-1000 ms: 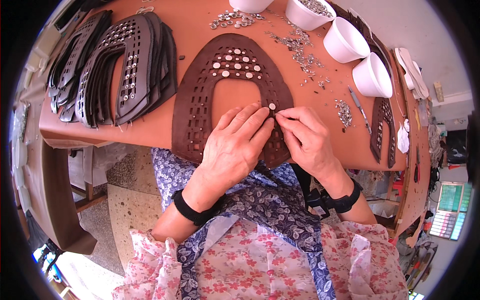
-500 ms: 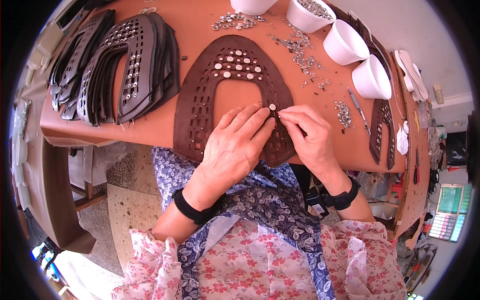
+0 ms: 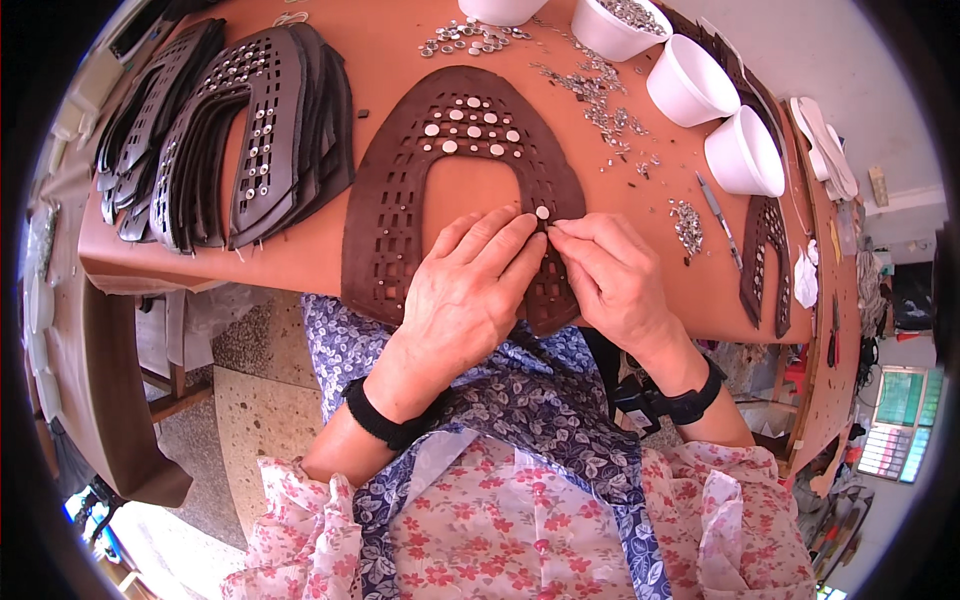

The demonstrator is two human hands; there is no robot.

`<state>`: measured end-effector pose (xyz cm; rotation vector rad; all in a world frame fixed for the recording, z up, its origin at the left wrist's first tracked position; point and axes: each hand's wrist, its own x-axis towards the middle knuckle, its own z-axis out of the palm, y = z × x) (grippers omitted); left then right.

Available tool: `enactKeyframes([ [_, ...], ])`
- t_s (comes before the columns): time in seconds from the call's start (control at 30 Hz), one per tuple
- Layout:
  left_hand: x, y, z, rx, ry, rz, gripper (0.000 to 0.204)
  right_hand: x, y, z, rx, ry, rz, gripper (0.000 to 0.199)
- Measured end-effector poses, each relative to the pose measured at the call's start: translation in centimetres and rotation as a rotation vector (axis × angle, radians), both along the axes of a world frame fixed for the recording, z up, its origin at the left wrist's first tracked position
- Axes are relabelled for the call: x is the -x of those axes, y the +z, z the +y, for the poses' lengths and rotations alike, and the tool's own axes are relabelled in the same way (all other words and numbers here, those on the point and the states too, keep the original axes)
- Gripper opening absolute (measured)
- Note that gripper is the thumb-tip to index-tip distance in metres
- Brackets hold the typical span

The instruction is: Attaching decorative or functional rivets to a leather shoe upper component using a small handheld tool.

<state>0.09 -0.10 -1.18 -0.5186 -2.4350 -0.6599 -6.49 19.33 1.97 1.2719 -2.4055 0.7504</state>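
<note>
A brown U-shaped leather shoe upper (image 3: 393,180) with rows of slots lies before me, its curved end pointing away. Silver studs (image 3: 450,147) cover its curved part, large ones among small ones. One large stud (image 3: 543,213) sits on the right leg, just above my fingertips. My left hand (image 3: 465,285) rests on the upper between and over its legs, fingers stretched out, tips close to that stud. From the right, my right hand (image 3: 622,275) pinches with thumb and forefinger at the right leg, just below the stud. Whatever sits in the pinch is too small to see.
Stacked dark uppers (image 3: 300,150) lie at the left. Loose silver caps (image 3: 470,38) and scattered rivets (image 3: 600,95) lie at the back. White bowls (image 3: 692,82) stand at the back right. Nearer are a small rivet pile (image 3: 686,225), a pen-like tool (image 3: 715,210) and another slotted piece (image 3: 760,255).
My right hand's fingertips have shifted slightly down and left, nearer my left fingers. My left hand stays on the upper. The whole scene has slid a little left.
</note>
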Motion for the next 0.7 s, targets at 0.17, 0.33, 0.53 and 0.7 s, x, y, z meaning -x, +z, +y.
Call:
enactKeyframes([
  [0.17, -0.04, -0.1, -0.1, -0.008, -0.008, 0.005, 0.039, -0.01, 0.05, 0.06, -0.025, -0.009, 0.005, 0.025],
  [0.33, 0.08, -0.2, -0.08, -0.009, 0.001, 0.018, 0.038, -0.62, 0.56, 0.34, -0.107, -0.047, -0.032, 0.023],
  [0.53, 0.17, -0.6, -0.14, -0.015, 0.011, 0.021, 0.037, -0.18, -0.02, 0.42, -0.073, -0.045, -0.049, 0.025],
  [0.7, 0.3, -0.41, -0.28, -0.023, -0.003, 0.052, 0.037, -0.21, -0.25, 0.71, 0.005, -0.01, -0.116, 0.031],
])
